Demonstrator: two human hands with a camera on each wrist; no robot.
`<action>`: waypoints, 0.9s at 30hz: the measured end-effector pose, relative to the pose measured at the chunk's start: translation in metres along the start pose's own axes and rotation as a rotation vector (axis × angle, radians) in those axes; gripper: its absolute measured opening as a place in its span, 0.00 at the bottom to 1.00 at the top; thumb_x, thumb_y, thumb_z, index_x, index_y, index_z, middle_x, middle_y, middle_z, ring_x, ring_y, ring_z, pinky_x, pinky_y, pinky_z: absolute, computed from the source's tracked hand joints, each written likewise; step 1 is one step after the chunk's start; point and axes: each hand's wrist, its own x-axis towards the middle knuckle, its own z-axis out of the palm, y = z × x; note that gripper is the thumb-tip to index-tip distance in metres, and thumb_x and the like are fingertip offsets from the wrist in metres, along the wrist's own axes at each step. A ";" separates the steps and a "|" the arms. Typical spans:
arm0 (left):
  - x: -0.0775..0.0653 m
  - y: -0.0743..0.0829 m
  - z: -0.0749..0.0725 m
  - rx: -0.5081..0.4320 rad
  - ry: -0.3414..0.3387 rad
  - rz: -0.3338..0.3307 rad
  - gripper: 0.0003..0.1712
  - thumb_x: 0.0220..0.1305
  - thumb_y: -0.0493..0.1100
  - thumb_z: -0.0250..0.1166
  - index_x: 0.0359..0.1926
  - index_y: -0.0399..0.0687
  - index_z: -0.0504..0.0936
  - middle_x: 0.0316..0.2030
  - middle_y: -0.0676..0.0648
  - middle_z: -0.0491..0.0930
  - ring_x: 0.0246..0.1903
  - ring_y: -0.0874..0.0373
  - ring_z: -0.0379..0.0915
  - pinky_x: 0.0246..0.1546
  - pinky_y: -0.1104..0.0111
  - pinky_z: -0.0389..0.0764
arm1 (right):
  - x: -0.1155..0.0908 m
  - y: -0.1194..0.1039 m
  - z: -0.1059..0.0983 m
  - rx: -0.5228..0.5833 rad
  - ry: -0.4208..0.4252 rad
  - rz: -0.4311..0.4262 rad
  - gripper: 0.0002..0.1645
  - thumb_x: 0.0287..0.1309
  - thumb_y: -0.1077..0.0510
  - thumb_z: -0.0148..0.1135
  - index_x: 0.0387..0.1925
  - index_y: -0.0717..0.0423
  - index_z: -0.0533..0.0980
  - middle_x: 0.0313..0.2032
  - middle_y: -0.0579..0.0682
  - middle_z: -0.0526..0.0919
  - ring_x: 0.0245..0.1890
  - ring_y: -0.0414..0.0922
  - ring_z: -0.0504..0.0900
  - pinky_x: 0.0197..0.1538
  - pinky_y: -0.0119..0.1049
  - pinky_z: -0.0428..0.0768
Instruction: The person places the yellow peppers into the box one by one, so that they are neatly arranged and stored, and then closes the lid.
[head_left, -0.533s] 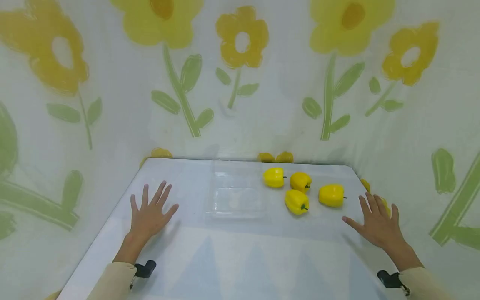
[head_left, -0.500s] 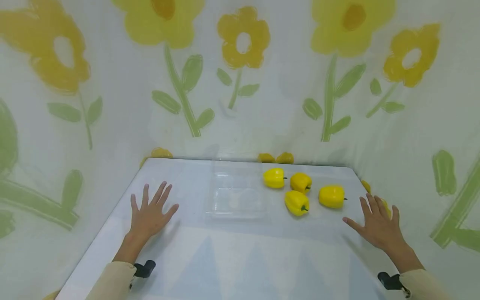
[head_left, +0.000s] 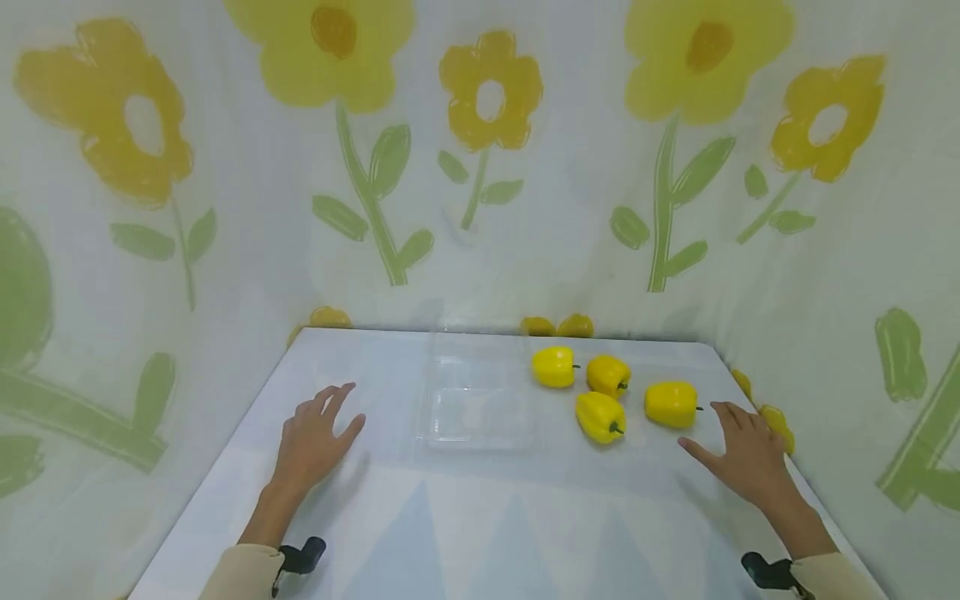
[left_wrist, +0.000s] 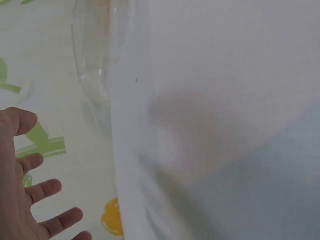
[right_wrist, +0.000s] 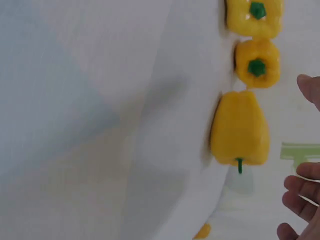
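Note:
Several yellow bell peppers with green stems lie toward the back right of the table. The rightmost bell pepper (head_left: 671, 405) is the one nearest my right hand (head_left: 750, 454), which hovers just right of it, fingers loosely bent and nothing held. In the right wrist view that bell pepper (right_wrist: 240, 130) lies on its side, stem toward the viewer, with the hand's fingers (right_wrist: 305, 192) at the right edge. A clear plastic container (head_left: 480, 408) stands left of the peppers. To its left hovers my left hand (head_left: 311, 442), thumb spread and fingers slightly bent, holding nothing.
The white table (head_left: 480, 533) has pale blue triangles toward the front. Behind it hangs a cloth (head_left: 570, 183) printed with yellow flowers and green leaves. In the left wrist view the container's edge (left_wrist: 97, 55) shows at the top.
Both hands have gone from spread, straight fingers to more bent ones. The right hand is slightly nearer the rightmost bell pepper. The head view has tilted up a little; peppers and container stay put.

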 end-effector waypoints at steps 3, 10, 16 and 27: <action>0.000 0.005 0.007 -0.095 -0.045 -0.014 0.37 0.72 0.62 0.55 0.75 0.53 0.61 0.71 0.37 0.62 0.63 0.33 0.61 0.54 0.34 0.65 | 0.000 -0.012 0.006 0.043 -0.033 0.013 0.57 0.57 0.29 0.63 0.66 0.72 0.62 0.62 0.75 0.63 0.58 0.73 0.59 0.51 0.74 0.56; 0.013 0.023 0.017 -0.244 -0.106 0.003 0.37 0.73 0.59 0.57 0.77 0.61 0.57 0.75 0.46 0.56 0.44 0.47 0.73 0.35 0.57 0.75 | 0.017 -0.038 0.011 0.128 -0.038 -0.018 0.57 0.59 0.29 0.62 0.69 0.71 0.61 0.65 0.73 0.63 0.60 0.71 0.58 0.53 0.70 0.55; 0.026 0.036 0.030 -0.267 -0.135 0.029 0.37 0.72 0.61 0.57 0.77 0.67 0.55 0.75 0.50 0.55 0.40 0.53 0.72 0.31 0.64 0.71 | 0.031 -0.051 0.012 0.144 -0.005 -0.043 0.52 0.59 0.31 0.63 0.67 0.69 0.65 0.63 0.70 0.67 0.59 0.69 0.60 0.54 0.68 0.56; 0.024 0.041 0.055 -0.385 -0.161 -0.002 0.40 0.71 0.56 0.61 0.78 0.71 0.53 0.74 0.51 0.58 0.39 0.53 0.72 0.30 0.62 0.71 | 0.041 -0.072 0.024 0.195 -0.022 -0.060 0.48 0.58 0.37 0.68 0.66 0.67 0.67 0.63 0.68 0.69 0.63 0.67 0.61 0.57 0.68 0.55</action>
